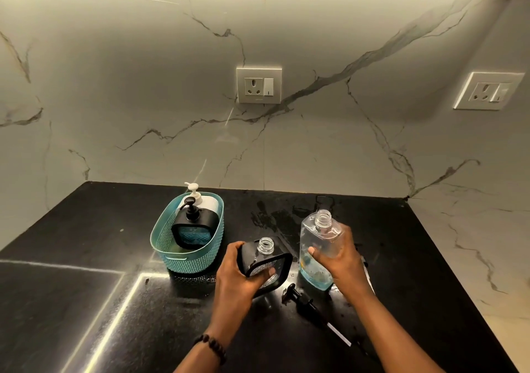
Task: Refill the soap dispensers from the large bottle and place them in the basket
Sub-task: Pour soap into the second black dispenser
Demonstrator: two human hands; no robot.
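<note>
The left part of the black counter point(71, 258) is free for a hand, while the basket point(183, 255) and the loose pump point(304, 303) block the middle.

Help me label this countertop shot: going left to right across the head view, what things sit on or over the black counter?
Teal basket with two pump dispensers inside → left hand holding the open black dispenser → loose black pump → large clear bottle held by the right hand.
</note>
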